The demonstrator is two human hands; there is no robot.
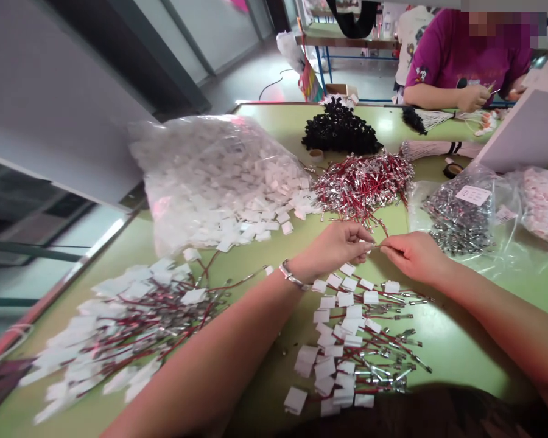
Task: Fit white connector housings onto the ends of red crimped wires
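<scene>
Just above a row of finished-looking leads, my left hand and my right hand meet fingertip to fingertip. My right hand is closed in a pinch on a thin red wire. The left fingers are also closed, around a small white piece that looks like a plastic connector housing, mostly hidden by them. Below my hands lie several red wires with white housings at one end and bare metal terminals at the other. Beyond my fingers sits a heap of loose red wires with metal terminals.
A clear bag of white housings lies open at left, above a pile of housed wires. Black parts are heaped behind. Bagged metal terminals and a tape roll lie right. A co-worker sits across the green table.
</scene>
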